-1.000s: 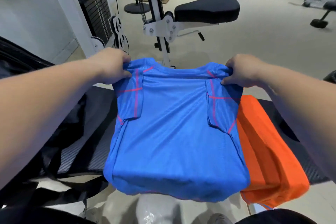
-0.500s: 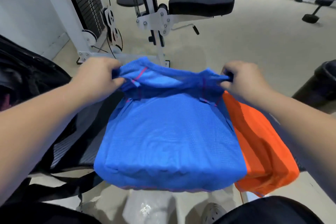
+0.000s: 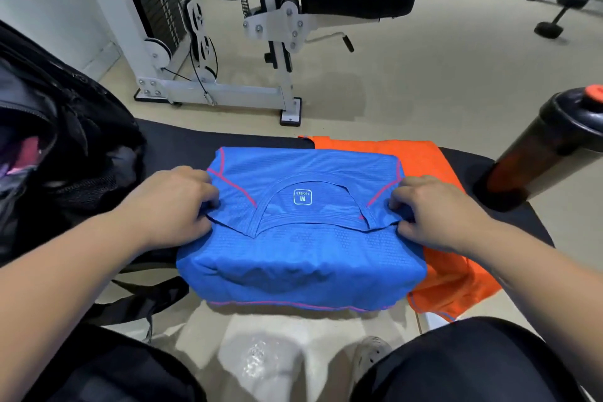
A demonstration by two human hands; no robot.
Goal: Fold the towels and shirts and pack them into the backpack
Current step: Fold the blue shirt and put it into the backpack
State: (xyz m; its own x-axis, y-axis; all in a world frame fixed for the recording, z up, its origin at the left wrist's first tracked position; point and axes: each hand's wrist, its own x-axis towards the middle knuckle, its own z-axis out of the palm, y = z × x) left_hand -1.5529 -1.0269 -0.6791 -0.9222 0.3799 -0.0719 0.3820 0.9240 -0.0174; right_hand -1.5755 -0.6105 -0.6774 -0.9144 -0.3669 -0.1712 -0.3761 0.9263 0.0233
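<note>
A blue shirt [image 3: 293,254] with pink seams lies folded in half on the black bench [image 3: 182,143], its collar and size label facing up. My left hand [image 3: 176,202] pinches the shoulder edge at the left of the collar. My right hand [image 3: 430,209] pinches the matching edge at the right. An orange folded cloth [image 3: 434,160] lies under and to the right of the blue shirt. The open black backpack [image 3: 55,127] stands at the left, with something pink inside.
A dark shaker bottle [image 3: 541,147] with an orange cap stands on the bench at the right. A white weight machine [image 3: 228,42] with a black pad stands on the floor beyond the bench. My knees and a shoe show at the bottom.
Both hands carried the shirt's top edge from the far side toward me and laid it down, folding the shirt in half. The collar now faces up.
</note>
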